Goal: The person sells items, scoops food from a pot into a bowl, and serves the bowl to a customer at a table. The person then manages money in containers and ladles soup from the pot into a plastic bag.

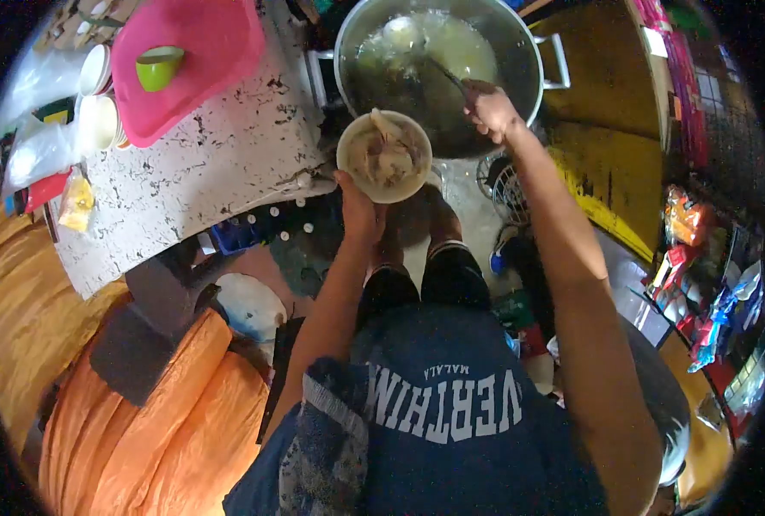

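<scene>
My left hand is closed on the side of a pale round bowl, which it holds up near the front of a large metal pot. Pieces of what looks like meat and a light, pointed piece fill the bowl. Over the pot's right side, my right hand grips the dark handle of a ladle. The handle slants down into cloudy, yellowish broth; steam or glare makes the ladle's head hard to see.
Left of the pot stands a worn white table with a pink tray, a green cup and stacked white bowls. A yellow-brown panel rises at right. Orange cloth lies at lower left. Hanging packets are at far right.
</scene>
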`<state>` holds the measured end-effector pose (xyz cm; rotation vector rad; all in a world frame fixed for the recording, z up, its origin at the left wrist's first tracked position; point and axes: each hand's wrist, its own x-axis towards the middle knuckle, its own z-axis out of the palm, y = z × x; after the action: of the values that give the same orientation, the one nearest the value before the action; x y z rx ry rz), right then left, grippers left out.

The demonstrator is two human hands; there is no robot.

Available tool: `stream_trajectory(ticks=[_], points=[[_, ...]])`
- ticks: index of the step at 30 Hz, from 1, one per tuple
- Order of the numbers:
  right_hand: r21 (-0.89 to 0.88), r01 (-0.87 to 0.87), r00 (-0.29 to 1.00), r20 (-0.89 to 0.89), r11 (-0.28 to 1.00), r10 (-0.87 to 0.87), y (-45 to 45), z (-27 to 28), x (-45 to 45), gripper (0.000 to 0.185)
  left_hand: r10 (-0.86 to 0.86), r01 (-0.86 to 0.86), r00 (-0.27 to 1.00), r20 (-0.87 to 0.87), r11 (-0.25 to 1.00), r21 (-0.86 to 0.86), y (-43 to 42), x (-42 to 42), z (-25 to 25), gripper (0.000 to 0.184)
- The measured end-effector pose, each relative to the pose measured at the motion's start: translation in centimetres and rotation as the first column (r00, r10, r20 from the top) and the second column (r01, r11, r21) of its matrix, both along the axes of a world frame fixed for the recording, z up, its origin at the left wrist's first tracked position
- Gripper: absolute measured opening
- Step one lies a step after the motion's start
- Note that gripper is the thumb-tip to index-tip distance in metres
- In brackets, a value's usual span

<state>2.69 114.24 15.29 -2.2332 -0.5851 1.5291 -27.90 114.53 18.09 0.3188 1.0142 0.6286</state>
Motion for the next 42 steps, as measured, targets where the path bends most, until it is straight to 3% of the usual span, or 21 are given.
stream_trajectory(ticks=[2, 4, 5, 8, 9, 13, 15, 18, 19, 23, 25, 26, 28, 31, 34, 35, 36, 37, 38, 41, 42], points=[[0.006, -0.348, 0.914, 0.225, 0.937, 0.338, -0.8, -0.7, 0.8, 0.025, -0.001, 0.001, 1.000, -0.009, 1.000, 0.015, -0.1, 0.1, 0.2, 0.075], [0.291, -0.493, 0.730, 0.651, 0.820, 0.208, -1.3, -0.8, 0.2, 0.029, -0.001, 0.002, 1.000, -0.011, 0.999, 0.037, -0.1, 0.4, 0.7, 0.075], [0.029, -0.424, 0.744, 0.580, 0.905, 0.330, -0.3, 0.2, -0.4, 0.037, -0.003, 0.002, 1.000, 0.023, 1.000, 0.029, -0.3, 0.2, 0.9, 0.075], [-0.123, -0.514, 0.688, 0.531, 0.849, 0.494, 2.6, -0.4, -2.2, 0.037, -0.009, 0.009, 1.000, 0.021, 1.000, 0.015, -0.4, -0.6, 0.2, 0.076], [0.063, -0.436, 0.750, 0.577, 0.898, 0.324, 2.3, -1.9, -2.8, 0.030, -0.024, 0.024, 1.000, -0.011, 1.000, 0.003, -0.4, -0.8, 0.1, 0.076], [-0.090, -0.562, 0.653, 0.562, 0.822, 0.508, 3.1, -5.0, -3.2, 0.032, -0.020, 0.019, 0.997, -0.078, 1.000, -0.021, -0.8, -1.2, 0.2, 0.077], [0.006, -0.318, 0.835, 0.476, 0.948, 0.277, 3.0, 2.4, -4.8, 0.032, -0.007, 0.008, 1.000, 0.021, 0.999, -0.041, -0.9, -1.7, -0.6, 0.076], [0.074, -0.215, 0.865, 0.478, 0.974, 0.154, 1.6, 2.8, -4.9, 0.034, -0.052, 0.051, 0.998, 0.029, 0.998, 0.024, -1.0, -2.0, -0.1, 0.075], [0.020, -0.306, 0.832, 0.491, 0.952, 0.258, 1.6, 1.6, -4.2, 0.034, -0.046, 0.045, 0.999, 0.026, 0.999, 0.024, -1.0, -2.0, 0.1, 0.075], [0.129, -0.321, 0.821, 0.532, 0.938, 0.207, 3.3, 1.9, -4.8, 0.035, -0.014, 0.014, 0.999, 0.035, 1.000, 0.004, -1.2, -2.0, 0.1, 0.071], [-0.003, -0.501, 0.676, 0.622, 0.866, 0.394, 5.1, -0.4, -5.2, 0.032, 0.008, -0.006, 0.997, 0.071, 1.000, -0.024, -1.2, -2.0, 0.0, 0.067], [-0.003, -0.507, 0.671, 0.626, 0.862, 0.397, 6.0, -1.4, -5.3, 0.032, 0.014, -0.012, 0.998, 0.062, 0.999, -0.042, -1.1, -1.9, 0.2, 0.068], [-0.016, -0.486, 0.758, 0.491, 0.874, 0.430, 6.9, -2.9, -5.9, 0.035, 0.022, -0.019, 0.999, 0.048, 0.998, -0.066, -1.1, -2.0, 0.5, 0.069], [-0.029, -0.599, 0.691, 0.487, 0.800, 0.534, 6.4, -0.1, -6.5, 0.029, -0.032, 0.030, 0.999, -0.039, 0.997, -0.069, -1.0, -2.1, 0.1, 0.071], [0.236, -0.797, 0.562, 0.626, 0.556, 0.540, 3.0, -13.3, -2.1, 0.025, 0.022, -0.021, 1.000, 0.013, 0.998, -0.057, -1.4, -2.6, -1.4, 0.069], [0.263, -0.604, 0.775, 0.417, 0.753, 0.476, 2.9, -9.3, -3.4, 0.024, 0.032, -0.030, 0.999, 0.030, 0.996, -0.079, -1.3, -2.7, -1.3, 0.069], [0.238, -0.347, 0.928, 0.226, 0.907, 0.296, 2.7, -5.0, -4.9, 0.024, 0.045, -0.040, 0.998, 0.048, 0.994, -0.097, -1.2, -2.6, -1.2, 0.068], [0.005, 0.163, 0.976, -0.148, 0.987, -0.160, 2.6, -1.4, -6.1, 0.022, 0.050, -0.045, 0.998, 0.050, 0.995, -0.094, -1.0, -2.3, -0.9, 0.068], [0.009, 0.155, 0.977, -0.148, 0.988, -0.152, 2.1, -1.0, -6.3, 0.022, 0.033, -0.030, 0.997, 0.067, 0.999, -0.041, -0.9, -2.2, -0.6, 0.068], [0.228, -0.129, 0.989, -0.041, 0.965, 0.142, -0.7, -4.2, -4.9, 0.019, 0.015, -0.015, 0.998, 0.063, 1.000, -0.004, -0.7, -2.2, -0.4, 0.069], [0.558, -0.236, 0.970, 0.079, 0.796, 0.231, -2.2, -8.7, -3.5, 0.018, 0.005, -0.004, 0.999, 0.052, 1.000, -0.020, -0.6, -2.2, -0.4, 0.070]])
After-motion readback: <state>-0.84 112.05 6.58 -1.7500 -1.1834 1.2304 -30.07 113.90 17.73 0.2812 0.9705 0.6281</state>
